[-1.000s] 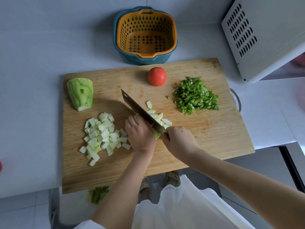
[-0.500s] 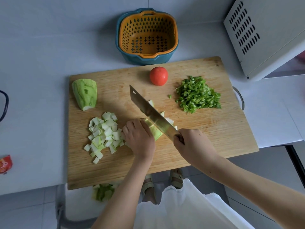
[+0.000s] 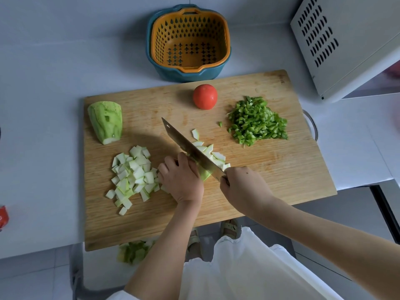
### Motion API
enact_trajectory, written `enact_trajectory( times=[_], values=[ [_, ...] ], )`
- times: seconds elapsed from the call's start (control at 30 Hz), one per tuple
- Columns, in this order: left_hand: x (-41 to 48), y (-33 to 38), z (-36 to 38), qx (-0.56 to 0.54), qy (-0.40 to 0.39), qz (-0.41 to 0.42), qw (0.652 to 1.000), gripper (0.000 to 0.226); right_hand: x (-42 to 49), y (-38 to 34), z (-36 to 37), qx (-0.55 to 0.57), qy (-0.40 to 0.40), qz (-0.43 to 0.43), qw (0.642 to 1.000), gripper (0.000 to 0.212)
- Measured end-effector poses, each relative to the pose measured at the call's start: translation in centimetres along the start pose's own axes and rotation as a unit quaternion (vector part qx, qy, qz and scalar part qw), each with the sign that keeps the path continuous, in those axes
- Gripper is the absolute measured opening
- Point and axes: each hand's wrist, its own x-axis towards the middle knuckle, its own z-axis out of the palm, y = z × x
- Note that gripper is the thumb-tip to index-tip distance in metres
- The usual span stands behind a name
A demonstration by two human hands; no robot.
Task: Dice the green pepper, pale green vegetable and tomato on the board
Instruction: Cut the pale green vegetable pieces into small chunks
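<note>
Here, knife (image 3: 190, 148) on pale green vegetable (image 3: 204, 175).

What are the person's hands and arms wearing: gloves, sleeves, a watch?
Nothing: the left hand and right hand are bare, with no gloves, rings, watch or bracelet in view. The left forearm and right forearm are uncovered as far as the frame shows. A white garment covers the body below.

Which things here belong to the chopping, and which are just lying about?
In the job: board, knife in the right hand, pale piece held by the left hand, pale half, pale dice, diced pepper, tomato.
Lying about: basket, white appliance, red packet, scraps below the board.
</note>
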Motion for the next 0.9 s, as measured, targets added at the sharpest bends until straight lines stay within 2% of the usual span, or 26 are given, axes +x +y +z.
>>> enact_trajectory(
  times=[0.17, 0.27, 0.4, 0.9],
  values=[
    [-0.1, -0.2, 0.4, -0.003, 0.022, 0.000, 1.000, 0.006, 1.7, 0.1, 1.4, 0.040, 0.010, -0.001, 0.999, 0.038],
    [-0.1, -0.1, 0.3, -0.005, 0.015, 0.006, 1.000, 0.009, 0.4, 0.6, 0.6, 0.047, 0.029, -0.004, 0.998, 0.038],
    [0.1, -0.1, 0.2, 0.014, 0.005, 0.012, 1.000, 0.022, -1.6, 0.2, -0.5, -0.002, 0.020, -0.014, 1.000, 0.040],
    [0.0, -0.3, 0.5, 0.013, 0.005, 0.012, 1.000, 0.021, -1.4, -0.4, -0.9, -0.025, 0.003, 0.002, 1.000, 0.040]
  ],
)
